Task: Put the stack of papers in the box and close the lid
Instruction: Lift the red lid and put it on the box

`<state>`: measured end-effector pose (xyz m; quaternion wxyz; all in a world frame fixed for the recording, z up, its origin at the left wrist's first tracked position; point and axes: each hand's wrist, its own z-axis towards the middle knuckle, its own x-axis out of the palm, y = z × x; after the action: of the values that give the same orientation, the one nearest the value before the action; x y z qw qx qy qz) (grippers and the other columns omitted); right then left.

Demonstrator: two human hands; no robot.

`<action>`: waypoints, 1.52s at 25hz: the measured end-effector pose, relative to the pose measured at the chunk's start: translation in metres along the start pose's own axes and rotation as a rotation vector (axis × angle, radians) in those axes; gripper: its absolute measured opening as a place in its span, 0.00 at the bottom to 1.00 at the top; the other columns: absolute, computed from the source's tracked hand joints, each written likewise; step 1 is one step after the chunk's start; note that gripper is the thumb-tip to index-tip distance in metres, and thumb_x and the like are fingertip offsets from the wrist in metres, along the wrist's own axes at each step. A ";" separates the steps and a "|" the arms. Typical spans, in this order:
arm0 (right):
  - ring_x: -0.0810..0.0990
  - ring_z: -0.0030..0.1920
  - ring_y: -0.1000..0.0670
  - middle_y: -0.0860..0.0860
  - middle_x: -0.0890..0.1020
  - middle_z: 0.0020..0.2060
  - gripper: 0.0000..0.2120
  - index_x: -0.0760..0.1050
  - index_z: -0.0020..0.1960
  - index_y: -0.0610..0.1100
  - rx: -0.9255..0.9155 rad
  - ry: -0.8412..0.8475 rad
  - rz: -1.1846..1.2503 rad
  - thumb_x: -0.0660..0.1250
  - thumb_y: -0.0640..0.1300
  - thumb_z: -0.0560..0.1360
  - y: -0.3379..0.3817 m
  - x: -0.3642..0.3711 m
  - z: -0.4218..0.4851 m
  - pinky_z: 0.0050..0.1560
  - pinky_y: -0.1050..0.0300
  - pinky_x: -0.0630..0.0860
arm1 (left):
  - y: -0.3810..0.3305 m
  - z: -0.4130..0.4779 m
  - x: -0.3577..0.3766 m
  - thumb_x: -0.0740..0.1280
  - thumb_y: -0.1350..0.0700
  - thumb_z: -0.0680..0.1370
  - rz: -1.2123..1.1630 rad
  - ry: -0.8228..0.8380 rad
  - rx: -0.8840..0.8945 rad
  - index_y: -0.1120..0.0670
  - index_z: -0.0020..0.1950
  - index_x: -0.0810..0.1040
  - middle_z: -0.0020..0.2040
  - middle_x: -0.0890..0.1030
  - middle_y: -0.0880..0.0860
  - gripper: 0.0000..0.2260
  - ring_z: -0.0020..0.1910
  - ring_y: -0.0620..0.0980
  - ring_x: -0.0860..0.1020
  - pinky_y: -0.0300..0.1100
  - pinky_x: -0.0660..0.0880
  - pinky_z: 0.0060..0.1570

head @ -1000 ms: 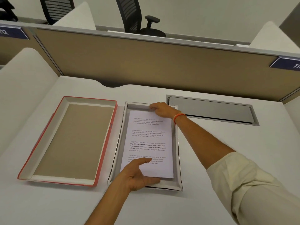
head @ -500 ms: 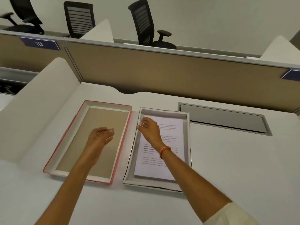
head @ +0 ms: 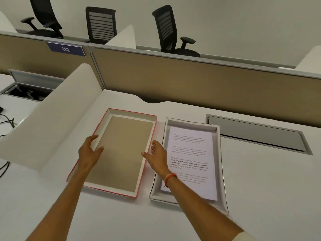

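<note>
Left hand (head: 89, 152) spread wide at lid's (head: 119, 152) 9 o'clock edge; right hand (head: 157, 156) spread wide at its 3 o'clock edge. Papers (head: 191, 159) flat in box (head: 220, 164), just beside. Bare table (head: 260, 188) toward 3 o'clock.

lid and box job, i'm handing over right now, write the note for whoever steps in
Left hand: open, at the left wall of the lid, not gripping yet.
Right hand: open, at the lid's right wall, not gripping yet.
Lid: upside down on the desk, left of the box.
Papers: flat inside the open box.
Done: papers are in.
Left: grip the lid, turn it over, seat it on the box.
</note>
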<state>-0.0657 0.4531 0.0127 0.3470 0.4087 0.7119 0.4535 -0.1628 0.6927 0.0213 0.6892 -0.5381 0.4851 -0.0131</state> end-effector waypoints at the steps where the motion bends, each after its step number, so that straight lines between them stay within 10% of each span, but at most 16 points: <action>1: 0.73 0.67 0.50 0.48 0.73 0.68 0.35 0.64 0.73 0.41 -0.002 -0.017 -0.002 0.75 0.38 0.71 -0.003 0.005 -0.001 0.64 0.64 0.71 | 0.006 0.006 -0.003 0.74 0.60 0.73 0.028 -0.005 -0.003 0.55 0.70 0.71 0.69 0.75 0.58 0.26 0.67 0.62 0.74 0.59 0.71 0.67; 11: 0.82 0.47 0.53 0.47 0.84 0.53 0.20 0.76 0.61 0.41 -0.006 -0.105 -0.144 0.69 0.30 0.71 -0.028 0.033 -0.001 0.41 0.75 0.76 | 0.041 0.028 -0.015 0.71 0.64 0.75 0.198 0.003 -0.127 0.62 0.67 0.76 0.61 0.81 0.64 0.20 0.57 0.67 0.80 0.61 0.73 0.64; 26: 0.83 0.48 0.52 0.48 0.85 0.51 0.17 0.79 0.58 0.41 -0.020 -0.085 -0.122 0.69 0.31 0.70 -0.026 0.025 -0.008 0.56 0.51 0.82 | -0.019 0.001 -0.045 0.62 0.68 0.78 0.221 -0.214 -0.045 0.60 0.64 0.79 0.55 0.84 0.64 0.16 0.49 0.66 0.82 0.56 0.78 0.57; 31: 0.75 0.67 0.49 0.49 0.76 0.66 0.28 0.68 0.72 0.40 -0.108 -0.107 -0.095 0.71 0.41 0.74 0.022 0.024 -0.018 0.68 0.58 0.72 | -0.065 -0.023 -0.051 0.61 0.69 0.78 0.322 -0.251 0.011 0.59 0.66 0.78 0.52 0.84 0.65 0.18 0.43 0.66 0.82 0.52 0.80 0.45; 38: 0.83 0.49 0.50 0.46 0.84 0.47 0.12 0.81 0.52 0.41 -0.215 0.054 0.096 0.71 0.48 0.74 0.119 0.045 -0.014 0.53 0.59 0.82 | -0.125 -0.066 -0.036 0.60 0.62 0.80 0.543 -0.254 0.088 0.59 0.57 0.78 0.39 0.82 0.61 0.09 0.31 0.54 0.74 0.48 0.73 0.31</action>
<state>-0.0655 0.5187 0.1223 0.3474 0.3906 0.6478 0.5542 -0.1643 0.6114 0.1422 0.7453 -0.3556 0.5201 0.2180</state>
